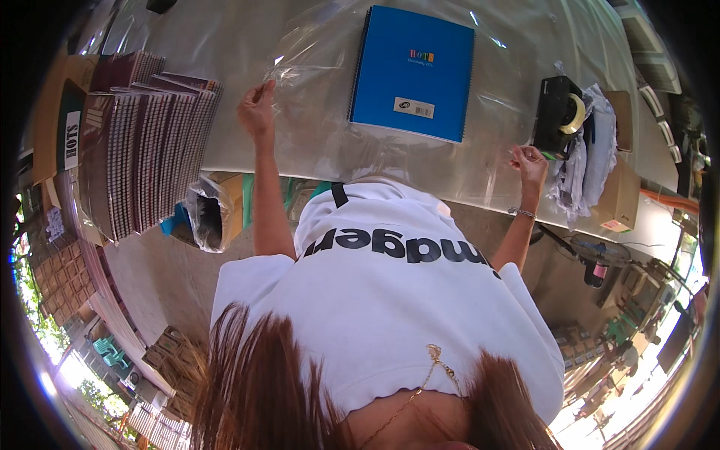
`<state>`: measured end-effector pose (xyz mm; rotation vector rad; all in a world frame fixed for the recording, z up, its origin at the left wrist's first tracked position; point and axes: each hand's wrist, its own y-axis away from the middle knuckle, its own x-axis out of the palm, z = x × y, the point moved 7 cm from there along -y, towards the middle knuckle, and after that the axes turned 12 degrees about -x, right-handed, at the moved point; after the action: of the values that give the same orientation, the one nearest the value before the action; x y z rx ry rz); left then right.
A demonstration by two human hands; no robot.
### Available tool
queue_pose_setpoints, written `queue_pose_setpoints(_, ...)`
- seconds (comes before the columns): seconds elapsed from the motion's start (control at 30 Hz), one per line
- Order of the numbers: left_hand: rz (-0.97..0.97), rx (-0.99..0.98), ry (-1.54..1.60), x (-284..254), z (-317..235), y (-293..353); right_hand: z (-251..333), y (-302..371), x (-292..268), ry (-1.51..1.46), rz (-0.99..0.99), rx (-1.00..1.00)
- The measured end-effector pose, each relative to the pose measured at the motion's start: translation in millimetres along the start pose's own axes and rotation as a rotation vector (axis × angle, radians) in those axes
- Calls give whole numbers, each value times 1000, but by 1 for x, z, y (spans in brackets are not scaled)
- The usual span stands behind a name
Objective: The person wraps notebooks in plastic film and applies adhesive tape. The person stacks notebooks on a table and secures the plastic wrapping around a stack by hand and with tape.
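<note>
A blue spiral notebook lies on the table, its cover up, with a small white label near its lower edge. Clear plastic film spreads around it, creased and shiny. My left hand is left of the notebook, thumb and fingers closed on an edge of the film. To the right, my right hand is pinched closed just below a black tape dispenser with a roll of clear tape. What its fingertips hold, if anything, is too small to make out.
Stacks of maroon spiral notebooks stand at the left by a cardboard box. Crumpled pale plastic bags hang over the right table edge beside another cardboard box. A box with a plastic liner sits below the table's left side.
</note>
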<state>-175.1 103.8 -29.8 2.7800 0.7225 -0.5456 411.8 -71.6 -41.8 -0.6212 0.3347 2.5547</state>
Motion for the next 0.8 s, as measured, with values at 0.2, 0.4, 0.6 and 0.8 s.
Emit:
queue_pose_setpoints(0.2,-140,343,-197,16,-33,29,-10,-18,8,-224,52,-47)
queue_pose_setpoints(0.4,-400,658,-514,16,-75,52,-8,-69,11,-192,-59,14)
queue_pose_setpoints(0.6,41,298,-341,22,-46,1,-13,-93,16,-154,188,-44)
queue_pose_setpoints(0.8,564,-72,-323,48,-52,-19,27,-97,20,-84,186,-16)
